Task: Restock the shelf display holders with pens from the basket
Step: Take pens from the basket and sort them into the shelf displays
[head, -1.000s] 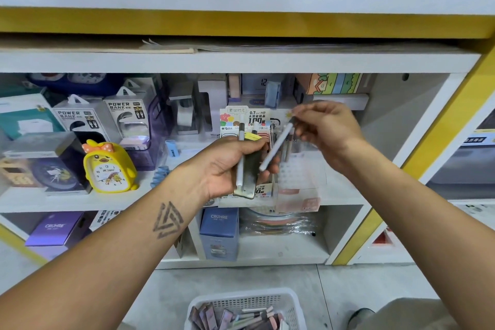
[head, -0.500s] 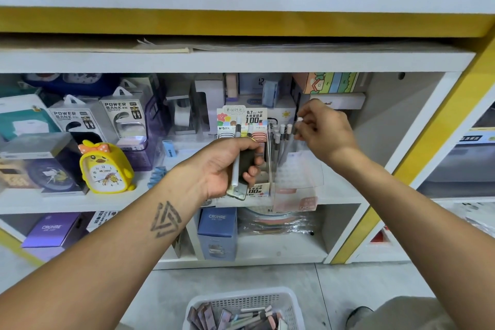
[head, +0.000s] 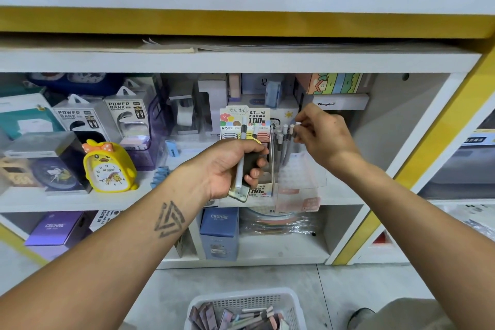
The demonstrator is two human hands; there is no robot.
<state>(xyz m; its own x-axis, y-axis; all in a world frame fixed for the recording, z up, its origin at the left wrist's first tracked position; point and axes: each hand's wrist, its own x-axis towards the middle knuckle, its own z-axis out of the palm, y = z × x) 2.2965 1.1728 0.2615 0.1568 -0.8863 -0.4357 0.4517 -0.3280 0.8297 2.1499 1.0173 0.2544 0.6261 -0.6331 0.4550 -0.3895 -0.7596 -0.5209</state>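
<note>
A spare slim white pen (head: pixel 240 166) was gripped in the left hand (head: pixel 232 169), kept ready, while another pen's top (head: pixel 294 132) was pinched by the right hand (head: pixel 322 134) into the clear plastic holder (head: pixel 300 171) at the shelf's front edge.

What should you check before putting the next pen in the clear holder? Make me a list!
1. Right hand clear of the pens standing in the clear holder: not ok, fingertips at their tops.
2. Next white pen ready in left hand: ok.
3. Room left in the holder: cannot tell, plastic too see-through.
4. Holder standing upright on the shelf: ok.
5. Basket on the floor has more stock: ok.
</note>
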